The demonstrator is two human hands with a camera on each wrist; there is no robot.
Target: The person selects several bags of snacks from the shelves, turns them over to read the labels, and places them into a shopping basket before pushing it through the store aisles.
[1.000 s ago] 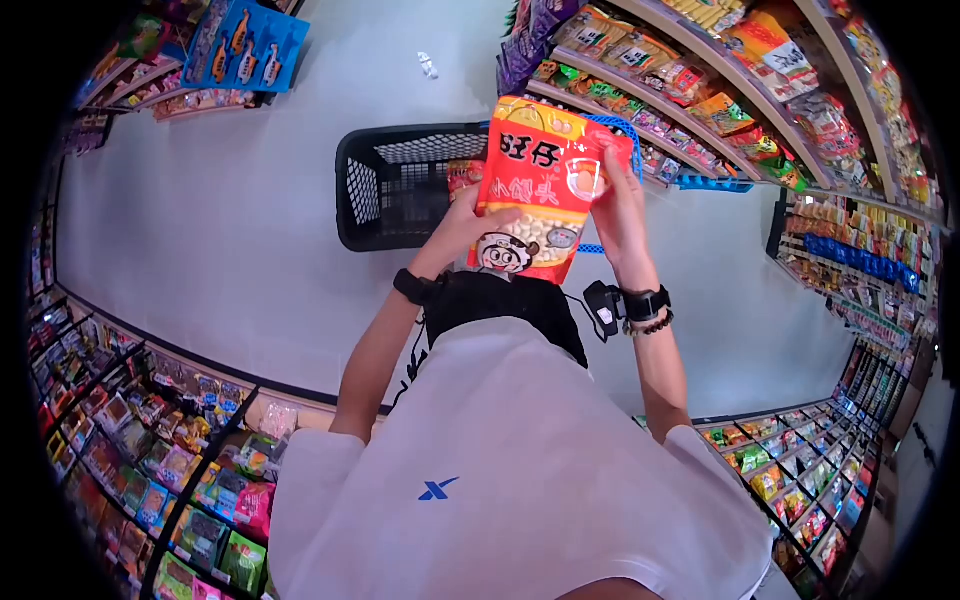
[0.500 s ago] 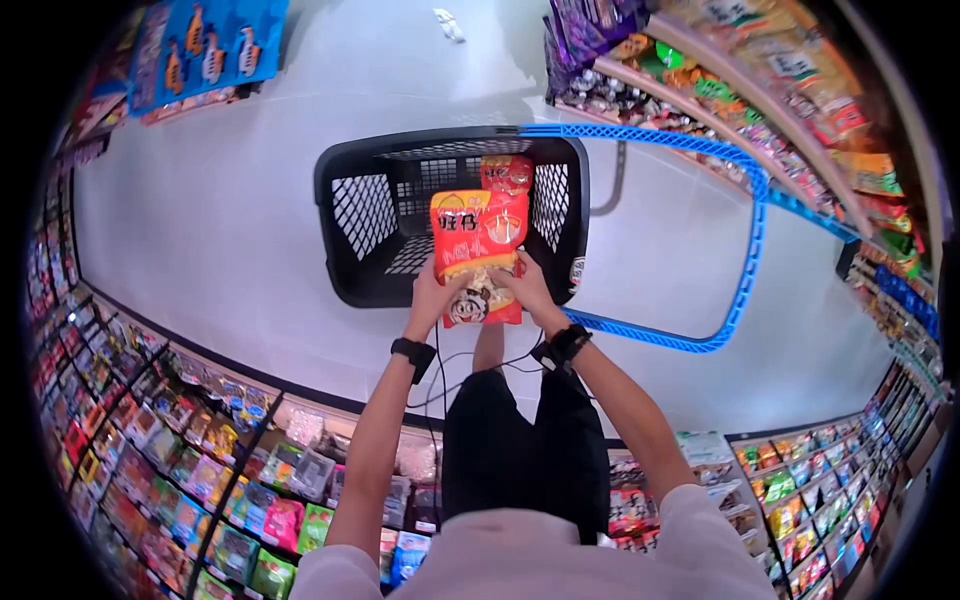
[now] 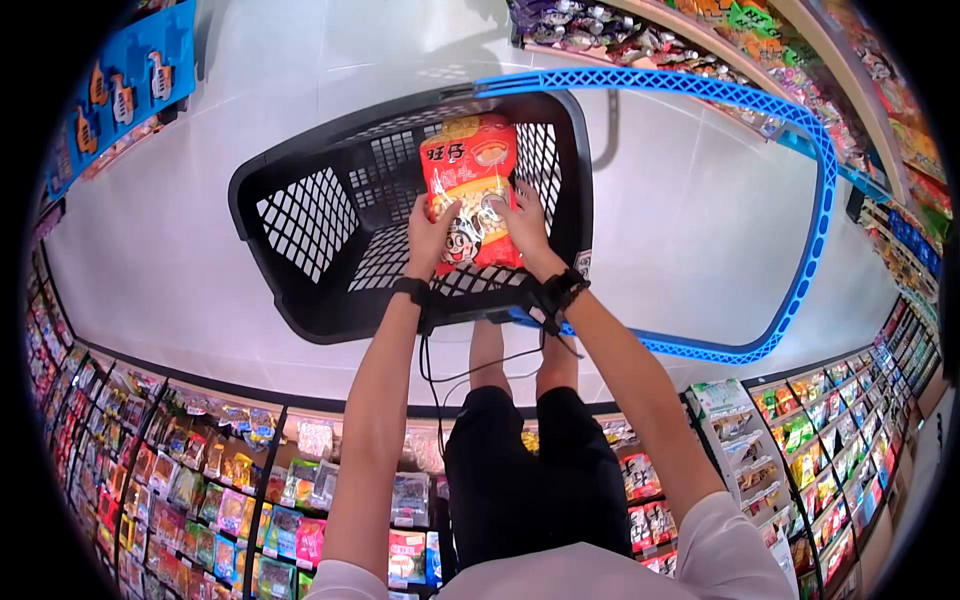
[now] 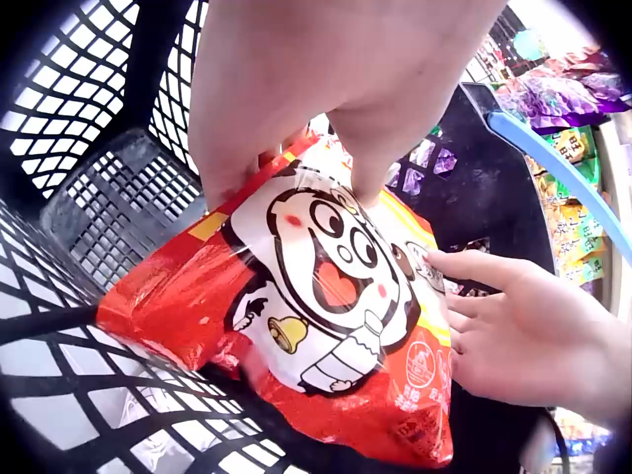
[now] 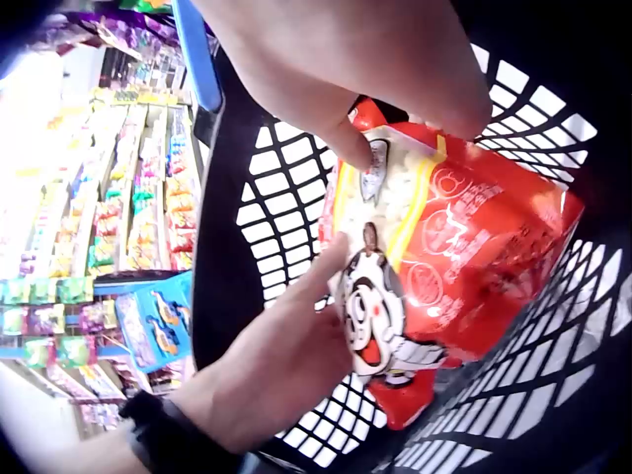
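Both hands hold a red and yellow snack bag (image 3: 468, 205) by its two sides, inside the black basket (image 3: 262, 215). The left hand (image 3: 430, 235) pinches one edge, thumb on the printed front; the right hand (image 3: 524, 225) grips the opposite edge the same way. The left wrist view shows the bag's cartoon face (image 4: 341, 262) and its red bottom end near the mesh wall (image 4: 109, 385). In the right wrist view the bag (image 5: 474, 247) lies between the right hand (image 5: 365, 74) and the left hand (image 5: 276, 365). Behind it, another red packet is mostly hidden.
The basket's blue handle (image 3: 822, 200) is folded out to the right over the pale floor (image 3: 690, 240). Snack shelves (image 3: 850, 90) stand at the upper right, a blue display (image 3: 150, 90) at the upper left, and more racks (image 3: 200, 460) along the bottom. Dark cables hang by the wrists.
Both hands have carried the bag from in front of the body down into the basket. The view has tilted toward the basket, which looks larger, and the legs now show.
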